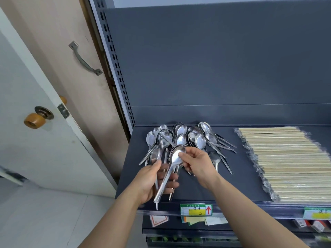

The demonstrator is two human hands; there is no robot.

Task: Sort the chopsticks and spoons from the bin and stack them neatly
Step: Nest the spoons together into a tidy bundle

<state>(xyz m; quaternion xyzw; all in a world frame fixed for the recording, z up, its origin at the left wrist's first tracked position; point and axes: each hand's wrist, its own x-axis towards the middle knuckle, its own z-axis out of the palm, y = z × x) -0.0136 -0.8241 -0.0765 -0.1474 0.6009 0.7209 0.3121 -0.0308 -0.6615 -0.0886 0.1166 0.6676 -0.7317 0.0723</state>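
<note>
The left hand (151,181) is curled around a bundle of spoons (156,155), gripping them by their handles, with the bowls pointing away from the person and the handle ends poking out past the front edge of the shelf (232,185). The right hand (198,162) pinches the bowl of the top spoon (176,154) between thumb and fingertips; this spoon lies lengthwise on the bundle, with its handle running down across the left palm. Both hands are over the left part of the dark grey shelf, close together.

Just behind the hands, a loose pile of spoons (180,136) lies on the shelf. They are shiny metal, with the bowls mostly fanned towards the back wall and the handles crossing each other towards the front. One single spoon (215,159) lies just to the right of the right hand.

On the right side of the shelf, well apart from the spoons, the chopsticks (286,163) lie in a flat, even stack, pale and wrapped in clear plastic.

A green price label (196,209) with a red arrow is fixed to the shelf's front edge. To the left stands a white door (35,158) with a wooden knob (35,120).
</note>
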